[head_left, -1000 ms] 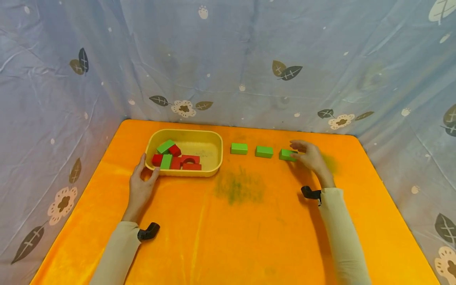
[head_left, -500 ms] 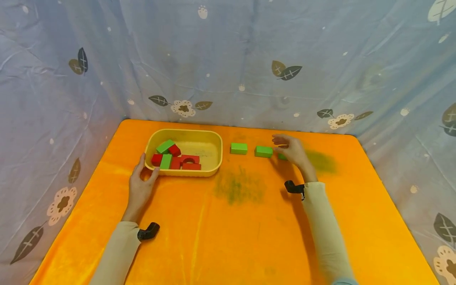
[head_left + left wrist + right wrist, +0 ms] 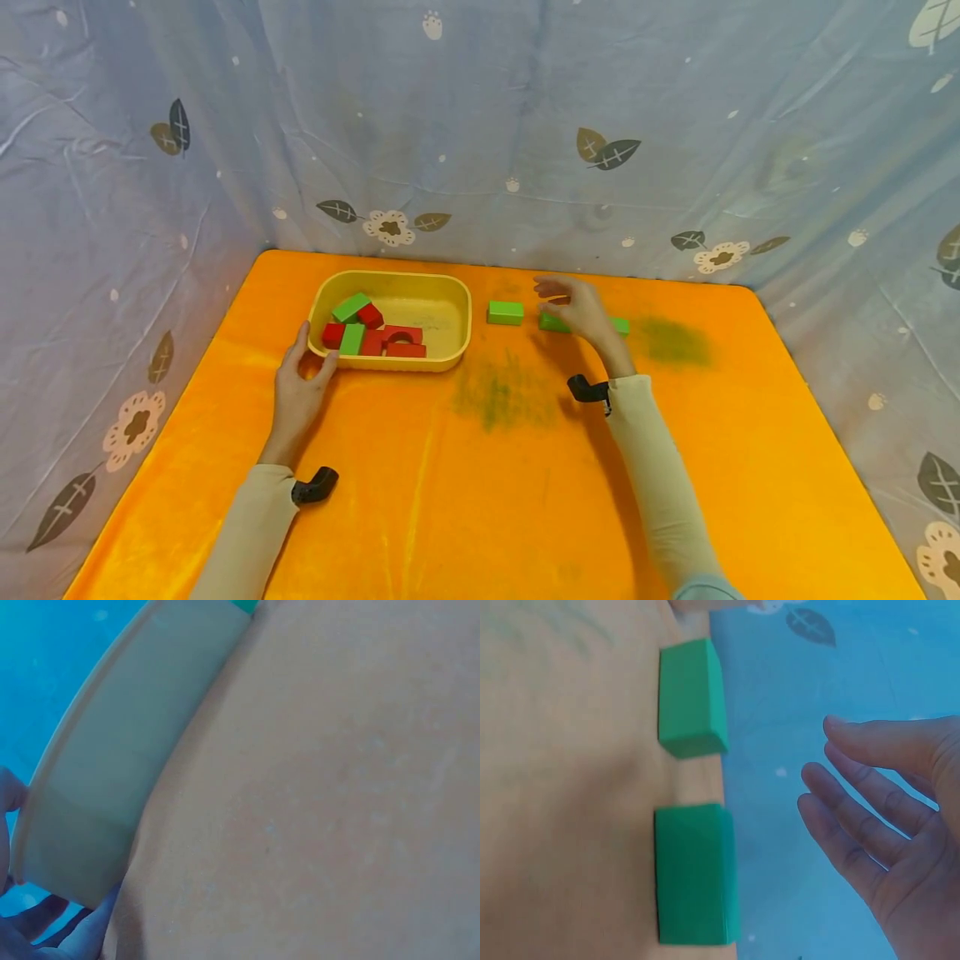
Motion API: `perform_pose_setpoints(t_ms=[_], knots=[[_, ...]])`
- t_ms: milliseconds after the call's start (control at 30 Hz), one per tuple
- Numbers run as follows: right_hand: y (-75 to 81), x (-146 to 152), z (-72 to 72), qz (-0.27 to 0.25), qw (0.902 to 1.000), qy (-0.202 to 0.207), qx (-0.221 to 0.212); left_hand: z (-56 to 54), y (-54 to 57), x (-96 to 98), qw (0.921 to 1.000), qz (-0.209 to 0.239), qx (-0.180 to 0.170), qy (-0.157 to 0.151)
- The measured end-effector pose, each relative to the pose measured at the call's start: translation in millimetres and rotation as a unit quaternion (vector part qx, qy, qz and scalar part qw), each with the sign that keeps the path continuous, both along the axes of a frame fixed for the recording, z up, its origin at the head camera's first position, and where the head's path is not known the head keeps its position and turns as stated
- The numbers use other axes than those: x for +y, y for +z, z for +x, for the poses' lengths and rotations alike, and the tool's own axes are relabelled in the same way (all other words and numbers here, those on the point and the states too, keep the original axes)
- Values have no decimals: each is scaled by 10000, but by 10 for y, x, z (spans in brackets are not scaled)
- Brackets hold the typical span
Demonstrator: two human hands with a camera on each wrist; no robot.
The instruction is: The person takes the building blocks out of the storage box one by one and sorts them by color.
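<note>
My left hand (image 3: pixel 294 404) holds the front left corner of a yellow plastic tray (image 3: pixel 431 365), fingers along its left side and thumb at the front wall. In the left wrist view, fingertips lie right at the rim of the tray (image 3: pixel 127 757). Over a row of green blocks, my right hand (image 3: pixel 581 315) hovers with relaxed fingers and nothing in them. The left block (image 3: pixel 505 314) shows whole; the hand partly covers the middle block (image 3: pixel 553 323) and the right block (image 3: pixel 621 327). The right wrist view has two blocks, one green block (image 3: pixel 690 697) above another (image 3: pixel 694 877), apart from the hand.
Inside the tray lie several red blocks (image 3: pixel 406 352), one with an arched cutout, and two green blocks (image 3: pixel 351 340). An orange cloth (image 3: pixel 480 500) with greenish smudges covers the table. Patterned blue-grey curtains (image 3: pixel 480 150) hang close behind the table and at both sides.
My right hand has moved left along the row, from the right block to above the middle one. The blocks and the left hand on the tray stay in place.
</note>
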State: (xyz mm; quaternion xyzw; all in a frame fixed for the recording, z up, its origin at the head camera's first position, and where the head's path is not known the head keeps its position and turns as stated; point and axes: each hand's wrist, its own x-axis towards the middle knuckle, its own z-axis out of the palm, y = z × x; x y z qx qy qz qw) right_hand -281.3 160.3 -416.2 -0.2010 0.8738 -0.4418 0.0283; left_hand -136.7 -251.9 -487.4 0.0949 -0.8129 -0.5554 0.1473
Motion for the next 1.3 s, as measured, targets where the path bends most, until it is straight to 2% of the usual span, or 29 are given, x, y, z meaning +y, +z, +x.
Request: perform_pose_setpoints(t_ms=[300, 533, 900, 1300], knots=[[76, -302, -6, 81, 9993, 315, 176, -11, -3, 14, 9999, -34, 113, 32], [115, -649, -13, -3, 9974, 700, 166, 5, 15, 8, 9999, -9, 120, 39], [101, -1069, -17, -105, 9930, 1163, 154, 1, 14, 4, 9997, 96, 215, -37], [77, -1465, 6, 38, 9844, 1746, 208, -9, -5, -11, 9999, -9, 144, 71]])
